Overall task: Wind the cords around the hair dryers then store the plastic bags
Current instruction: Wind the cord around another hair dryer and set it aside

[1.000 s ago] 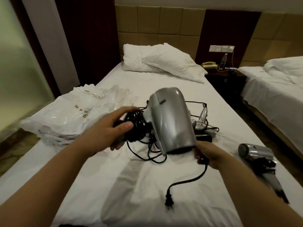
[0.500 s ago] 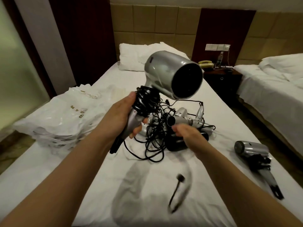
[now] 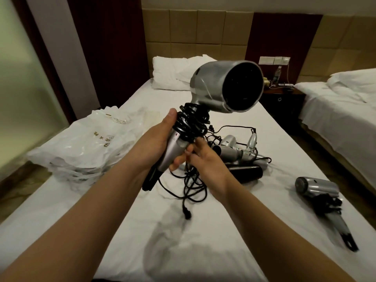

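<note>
At frame centre the left hand (image 3: 160, 139) gripped the silver hair dryer (image 3: 219, 86) by its cord-wound handle; the right hand (image 3: 205, 159) touched the cord (image 3: 191, 123) there, its fingers' curl hard to make out.

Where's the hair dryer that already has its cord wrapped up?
In the head view it lies alone on the right side of the bed: the wound hair dryer sits right of the tangled pile of dryers, near the mattress edge.

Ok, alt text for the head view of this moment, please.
A left hand holds up a silver hair dryer by its cord-wrapped handle while the right hand reaches to the cord. More hair dryers and plastic bags lie on the white bed.
</note>
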`<action>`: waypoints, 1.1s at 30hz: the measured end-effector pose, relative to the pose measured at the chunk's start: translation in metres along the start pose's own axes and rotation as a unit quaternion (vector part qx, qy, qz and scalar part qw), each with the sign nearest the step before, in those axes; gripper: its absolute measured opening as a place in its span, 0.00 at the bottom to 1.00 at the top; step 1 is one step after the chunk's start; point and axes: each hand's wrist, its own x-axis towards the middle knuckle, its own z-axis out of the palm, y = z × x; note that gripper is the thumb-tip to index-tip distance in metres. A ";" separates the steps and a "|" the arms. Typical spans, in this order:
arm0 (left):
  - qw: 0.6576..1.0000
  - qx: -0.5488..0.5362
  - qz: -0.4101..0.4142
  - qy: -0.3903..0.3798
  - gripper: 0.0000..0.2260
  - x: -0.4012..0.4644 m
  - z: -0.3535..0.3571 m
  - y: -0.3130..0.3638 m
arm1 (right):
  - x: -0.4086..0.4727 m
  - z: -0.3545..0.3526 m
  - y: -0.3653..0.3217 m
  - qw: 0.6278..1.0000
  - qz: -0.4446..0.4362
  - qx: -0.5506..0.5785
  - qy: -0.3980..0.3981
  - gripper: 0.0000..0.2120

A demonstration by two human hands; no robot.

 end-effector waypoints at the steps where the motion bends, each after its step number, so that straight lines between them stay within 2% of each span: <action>1: 1.000 0.011 0.004 0.001 0.29 -0.001 -0.001 0.002 | -0.002 0.002 -0.004 0.996 0.009 0.083 -0.019 0.06; 3: 0.999 0.044 0.007 0.020 0.28 -0.003 -0.001 0.005 | -0.006 0.000 -0.012 0.982 0.030 0.188 -0.014 0.12; 5: 0.997 0.059 -0.008 0.039 0.26 -0.003 -0.003 0.006 | -0.008 -0.005 -0.011 0.981 0.072 0.182 0.004 0.15; 7: 0.998 0.046 -0.034 0.038 0.20 -0.004 -0.007 0.002 | -0.011 -0.012 -0.007 0.991 0.101 0.086 0.000 0.15; 9: 0.997 0.046 -0.053 0.026 0.13 -0.005 -0.012 -0.002 | -0.016 -0.020 0.006 0.992 0.115 -0.055 -0.009 0.15; 12: 0.977 0.204 -0.055 0.016 0.15 -0.011 -0.017 -0.012 | -0.024 -0.030 0.015 0.962 0.086 -0.257 -0.027 0.14; 14: 0.947 0.321 -0.028 0.016 0.18 -0.012 -0.016 -0.021 | -0.030 -0.030 0.012 0.931 0.101 -0.341 -0.081 0.12; 16: 0.917 0.396 -0.005 0.040 0.24 -0.008 -0.017 -0.030 | -0.038 -0.025 0.008 0.876 0.111 -0.446 -0.149 0.12; 18: 0.883 0.464 -0.001 0.069 0.26 -0.003 -0.021 -0.037 | -0.042 -0.020 -0.002 0.843 0.116 -0.493 -0.179 0.10; 20: 0.829 0.557 0.002 0.058 0.26 -0.002 -0.019 -0.042 | -0.043 -0.019 -0.014 0.824 0.106 -0.521 -0.196 0.11; 23: 0.722 0.691 0.014 0.042 0.28 -0.001 -0.012 -0.048 | -0.043 -0.022 -0.031 0.790 0.107 -0.550 -0.247 0.11; 25: 0.672 0.739 0.012 0.045 0.29 0.001 -0.011 -0.052 | -0.041 -0.027 -0.046 0.772 0.124 -0.564 -0.267 0.08; 28: 0.633 0.773 0.028 0.037 0.28 0.004 -0.012 -0.057 | -0.032 -0.039 -0.068 0.743 0.134 -0.602 -0.258 0.06; 30: 0.608 0.792 0.059 0.018 0.27 0.003 -0.009 -0.058 | -0.024 -0.044 -0.078 0.699 0.080 -0.671 -0.234 0.10; 33: 0.584 0.803 0.113 -0.038 0.29 0.003 -0.006 -0.057 | -0.013 -0.050 -0.084 0.642 0.008 -0.740 -0.202 0.09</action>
